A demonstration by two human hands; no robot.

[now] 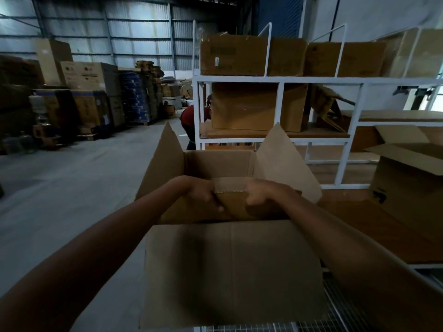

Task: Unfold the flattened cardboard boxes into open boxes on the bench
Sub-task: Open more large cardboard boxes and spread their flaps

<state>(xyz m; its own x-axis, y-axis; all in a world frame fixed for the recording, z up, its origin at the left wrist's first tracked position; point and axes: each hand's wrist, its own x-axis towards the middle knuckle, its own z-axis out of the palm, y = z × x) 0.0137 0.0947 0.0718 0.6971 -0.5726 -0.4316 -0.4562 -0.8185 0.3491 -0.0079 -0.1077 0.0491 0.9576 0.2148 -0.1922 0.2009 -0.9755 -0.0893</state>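
We see the box [230, 271] standing open right in front of us, at the left end of the wooden counter [383, 236]; its base is hidden, so we cannot tell how much of it rests on the wood. The left hand [203, 195] and right hand [261, 192] reach down inside, close together, and their fingers [211, 200] are curled over the raw edge of a short flap [231, 186], gripping it from both sides. From here we judge three risks: a hard pull could tear the flap at its crease, uneven force from the two hands could skew the walls so the box sags back towards flat, and a push away from us could slide the light box off the end of the counter onto the floor [60, 200]. We count two hands, one box in hand with three flaps spread outward and one held, a second open box [407, 188] on the counter to the right, at least three closed boxes [254, 104] on the white rack [275, 80], and one other person [191, 115] bent over behind it
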